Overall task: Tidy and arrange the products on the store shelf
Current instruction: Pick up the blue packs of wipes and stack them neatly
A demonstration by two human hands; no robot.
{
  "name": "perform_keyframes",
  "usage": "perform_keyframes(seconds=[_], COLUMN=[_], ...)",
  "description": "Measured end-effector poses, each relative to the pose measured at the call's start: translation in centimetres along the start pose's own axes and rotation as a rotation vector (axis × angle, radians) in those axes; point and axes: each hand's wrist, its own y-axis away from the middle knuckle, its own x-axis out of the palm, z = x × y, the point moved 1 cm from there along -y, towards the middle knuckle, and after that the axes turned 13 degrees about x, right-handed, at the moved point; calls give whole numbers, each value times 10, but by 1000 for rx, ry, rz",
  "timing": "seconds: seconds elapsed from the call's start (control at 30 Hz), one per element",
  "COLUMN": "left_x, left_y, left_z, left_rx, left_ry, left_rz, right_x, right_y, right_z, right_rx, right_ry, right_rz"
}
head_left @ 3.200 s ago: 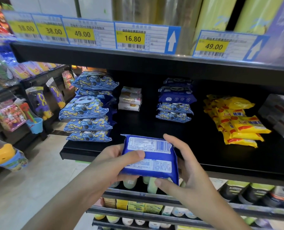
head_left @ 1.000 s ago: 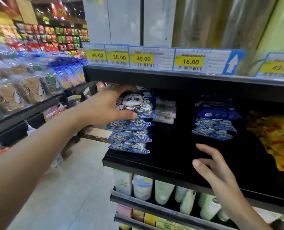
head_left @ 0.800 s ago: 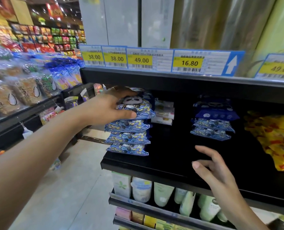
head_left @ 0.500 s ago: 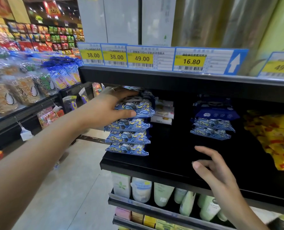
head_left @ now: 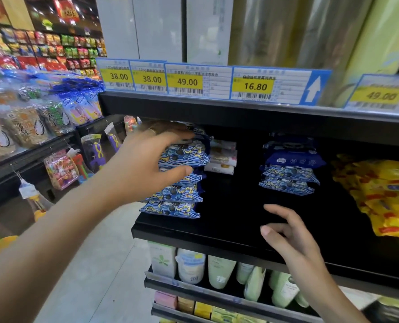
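Observation:
A stack of blue wave-patterned packets (head_left: 178,192) stands at the left end of the black shelf (head_left: 193,231). My left hand (head_left: 144,164) grips the upper packet (head_left: 189,153) of that stack, fingers over its top and thumb under it. A shorter stack of blue packets (head_left: 289,173) sits further right. My right hand (head_left: 289,238) hovers with spread fingers over the shelf's front edge and holds nothing.
Yellow packets (head_left: 385,194) pile up at the shelf's right end. Small white boxes (head_left: 223,157) sit behind the left stack. Price labels (head_left: 186,81) line the shelf above. Green and white tubes (head_left: 219,271) stand on the shelf below. An aisle with hanging snacks lies left.
Earlier both hands held a blue packet in front of the shelf. Since then my left hand has pressed the upper packet flatter onto the left stack; my right hand stays over the shelf edge.

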Motion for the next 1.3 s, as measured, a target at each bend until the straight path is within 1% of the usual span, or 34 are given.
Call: perform_keyframes(seconds=[0.1, 0.17, 0.23, 0.3, 0.4, 0.5, 0.6, 0.7, 0.8, 0.87, 0.9, 1.07, 1.2, 1.3], left_x=[7, 22, 48, 78, 120, 155, 174, 178, 179, 178, 178, 181, 182, 182], left_y=[10, 16, 21, 24, 21, 14, 13, 14, 12, 11, 10, 8, 7, 8], left_z=[-30, -52, -77, -99, -116, -113, -109, -107, -104, -103, -103, -103, -100, -100], left_rx=[148, 226, 301, 330, 265, 177, 126, 105, 73, 54, 49, 45, 35, 17], left_ry=[-23, 12, 109, 220, 349, 363, 276, 285, 331, 357, 364, 365, 385, 399], left_rz=[-71, -123, -115, -64, 42, 116, 160, 179, 174, 178, 184, 210, 203, 199], right_x=[-3, -6, -11, -20, -42, -68, -87, -94, -96, -96, -96, -98, -98, -93], right_y=[-2, -6, -13, -22, -38, -57, -78, -102, -131, -145, -150, -159, -146, -117], right_z=[-1, -2, -1, 2, 9, 22, 36, 50, 63, 66, 66, 62, 60, 52], right_rx=[19, 12, -4, -26, -82, -150, -214, -211, -97, -65, -69, -65, -195, -342], right_ry=[-11, -15, -11, 12, 101, 388, 677, 865, 1023, 1042, 1051, 1058, 987, 817], right_rz=[-18, -57, -121, -196, -335, -473, -584, -592, -483, -406, -393, -394, -452, -512])
